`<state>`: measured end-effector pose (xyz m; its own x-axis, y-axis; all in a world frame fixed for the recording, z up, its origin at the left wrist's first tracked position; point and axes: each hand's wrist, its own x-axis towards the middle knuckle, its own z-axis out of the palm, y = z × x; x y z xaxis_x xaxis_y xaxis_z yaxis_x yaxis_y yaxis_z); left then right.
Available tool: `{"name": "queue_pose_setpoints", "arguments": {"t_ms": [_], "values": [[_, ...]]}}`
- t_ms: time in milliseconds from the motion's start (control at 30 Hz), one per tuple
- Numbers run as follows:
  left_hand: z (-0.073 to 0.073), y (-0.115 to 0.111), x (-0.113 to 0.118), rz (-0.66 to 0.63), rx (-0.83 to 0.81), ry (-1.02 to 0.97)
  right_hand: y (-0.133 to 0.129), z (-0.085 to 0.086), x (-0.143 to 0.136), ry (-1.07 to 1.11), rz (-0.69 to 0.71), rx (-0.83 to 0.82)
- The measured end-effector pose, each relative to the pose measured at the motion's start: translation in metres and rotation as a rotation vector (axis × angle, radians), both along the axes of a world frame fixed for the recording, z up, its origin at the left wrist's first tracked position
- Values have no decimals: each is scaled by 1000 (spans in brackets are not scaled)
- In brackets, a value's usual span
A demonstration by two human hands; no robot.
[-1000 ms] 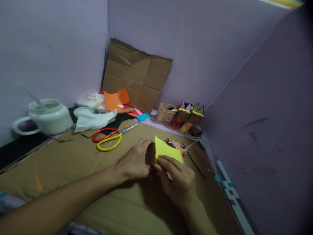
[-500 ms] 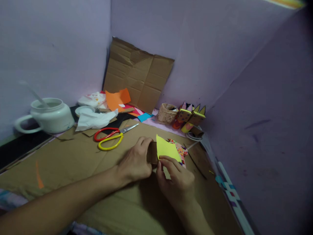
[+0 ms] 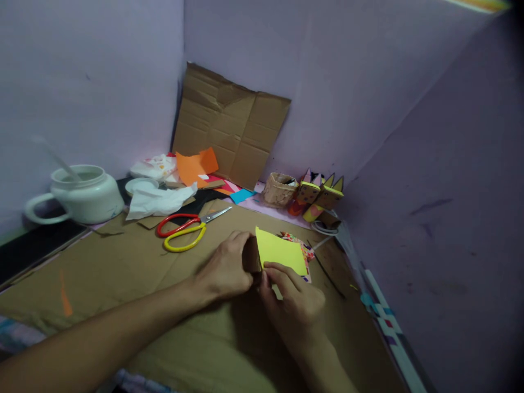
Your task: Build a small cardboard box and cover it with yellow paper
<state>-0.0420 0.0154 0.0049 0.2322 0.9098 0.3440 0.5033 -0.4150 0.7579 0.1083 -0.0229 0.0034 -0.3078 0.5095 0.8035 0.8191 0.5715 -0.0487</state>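
while both hands pinch the yellow paper (image 3: 281, 251), it half hides a brown roll (image 3: 250, 256).

Red-and-yellow scissors (image 3: 185, 229) lie on cardboard near a white jug (image 3: 77, 194), crumpled tissue (image 3: 158, 200) and paper figures (image 3: 319, 194).

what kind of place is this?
Likely a home craft corner on a floor or low surface: flattened cardboard as work mat against lilac walls, scissors, paper scraps, finished paper figures. Both hands hold a yellow paper.
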Motion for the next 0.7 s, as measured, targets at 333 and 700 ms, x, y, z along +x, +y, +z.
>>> {"name": "queue_pose_setpoints", "arguments": {"t_ms": [333,700], "values": [[0,-4,3,-15,55,-2,-3,2,-5,44,-33,-13],[4,7,-3,-130,-290,-491,-7,8,14,854,23,-164]]}}
